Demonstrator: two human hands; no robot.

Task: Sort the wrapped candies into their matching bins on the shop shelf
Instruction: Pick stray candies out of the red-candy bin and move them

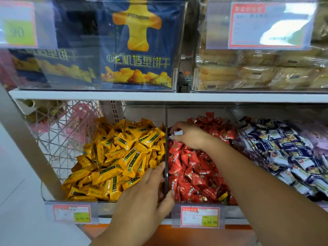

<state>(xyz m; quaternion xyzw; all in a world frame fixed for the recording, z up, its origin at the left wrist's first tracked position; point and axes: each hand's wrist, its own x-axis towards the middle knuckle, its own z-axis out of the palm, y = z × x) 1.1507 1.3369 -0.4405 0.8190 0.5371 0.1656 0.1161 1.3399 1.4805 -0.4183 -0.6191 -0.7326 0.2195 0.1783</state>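
1. Head view, risk: R hand (188,135) pinches a white-wrapped candy (177,133) w/ curled fingertips at the 12 o'clock end of the red candies (191,174), right beside the clear divider (166,153). Slick wrapper and a thin pinch, so it could slip and get buried in the reds, or hop the divider into the yellow candies (124,153) at 9 o'clock.
2. Probable home is the blue-and-white candies (284,144) at 3 o'clock. The forearm crossing over could drag reds along.
3. L hand (147,189), at 6 o'clock: fingers straight and together on the yellows, thumb over the divider, holding nothing. A nudge could spill pieces over the front lip.
4. Look: small, white w/ dark print, mostly hidden by the fingers.
5. Stray yellow piece (222,197) sits at the reds' front, 5 o'clock.
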